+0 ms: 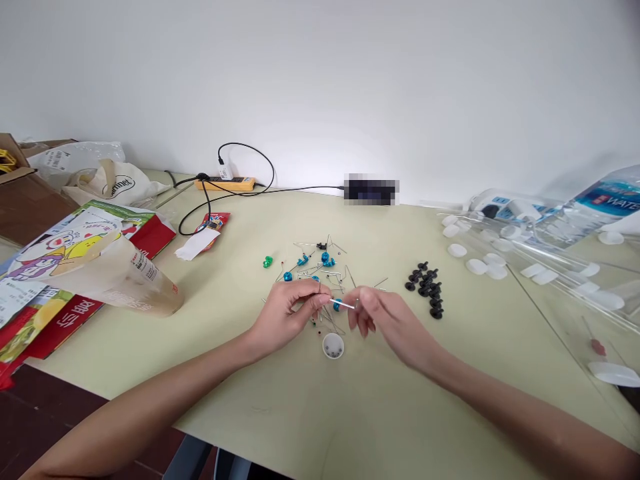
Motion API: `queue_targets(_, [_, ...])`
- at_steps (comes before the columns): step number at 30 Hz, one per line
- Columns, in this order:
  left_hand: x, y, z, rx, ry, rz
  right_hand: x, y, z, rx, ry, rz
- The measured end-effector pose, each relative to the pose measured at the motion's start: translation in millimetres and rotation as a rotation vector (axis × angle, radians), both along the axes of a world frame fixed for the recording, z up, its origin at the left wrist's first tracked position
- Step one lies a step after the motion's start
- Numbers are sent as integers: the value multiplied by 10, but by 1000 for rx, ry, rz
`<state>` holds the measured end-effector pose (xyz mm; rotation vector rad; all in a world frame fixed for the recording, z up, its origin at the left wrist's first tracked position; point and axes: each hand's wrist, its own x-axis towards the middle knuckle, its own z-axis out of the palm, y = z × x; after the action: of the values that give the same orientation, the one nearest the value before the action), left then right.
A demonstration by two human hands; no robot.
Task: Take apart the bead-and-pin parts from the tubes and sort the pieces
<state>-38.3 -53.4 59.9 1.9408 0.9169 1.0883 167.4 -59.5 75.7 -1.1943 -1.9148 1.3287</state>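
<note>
Small white cap of tiny grey pieces at lower centre
Just beyond, the left hand pinches a thin rod between thumb and forefinger, its end beside the half-curled right hand, whose hold I cannot tell; plastic cup of cloudy drink, left; bottle label reading "WATE", upper right

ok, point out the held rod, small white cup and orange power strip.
Held rod [343, 304]: head view, middle of its bare length.
Small white cup [333, 357]: head view, near rim.
Orange power strip [231, 187]: head view, front side.
</note>
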Motion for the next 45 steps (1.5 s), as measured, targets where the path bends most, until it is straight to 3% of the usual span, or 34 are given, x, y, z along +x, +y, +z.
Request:
queue_targets(3, [-33,3,-31,378,119,3,-11,32,46,-623,263,139])
queue_targets(4, [-37,2,-40,474,157,-11,-16,36,47,-722,315,162])
queue_targets(6, [-33,-3,-50,561,210,-31,-23,31,27,-711,327,148])
queue_targets(8, [-14,-9,-46,473,213,-20,-24,8,-14,-471,206,90])
queue_targets(10, [14,-11,-33,216,155,-27,-13,-24,-61,-44,-5,24])
queue_targets(13, [49,4,-15,-251,-17,-143,17,-68,-97,647,-288,10])
queue_targets(15, [57,20,-11,-427,-123,-216,31,-78,-78,850,-353,32])
queue_targets(17, [50,33,-9,-449,-176,-206,34,-66,-35,758,-330,0])
queue_targets(19, [34,39,-7,-349,-159,-142,30,-35,13,418,-240,-17])
queue_targets(22, [8,38,-5,-95,-31,-73,33,27,66,-187,-26,101])
queue_targets(24, [-7,37,-1,27,47,-68,57,75,98,-372,74,162])
queue_targets(29, [-48,65,40,162,118,-110,205,259,153,-295,20,224])
queue_targets(31, [-57,73,53,187,233,-237,248,339,105,-214,32,128])
queue_targets(34, [-47,58,30,264,467,-398,239,406,-75,-55,115,-136])
queue_targets(36, [-33,40,-7,326,576,-411,202,411,-220,12,149,-235])
queue_targets(39, [-26,31,-55,369,633,-398,157,402,-377,51,172,-273])
queue_targets(45, [-51,57,-32,358,613,-380,172,427,-432,31,233,-311])
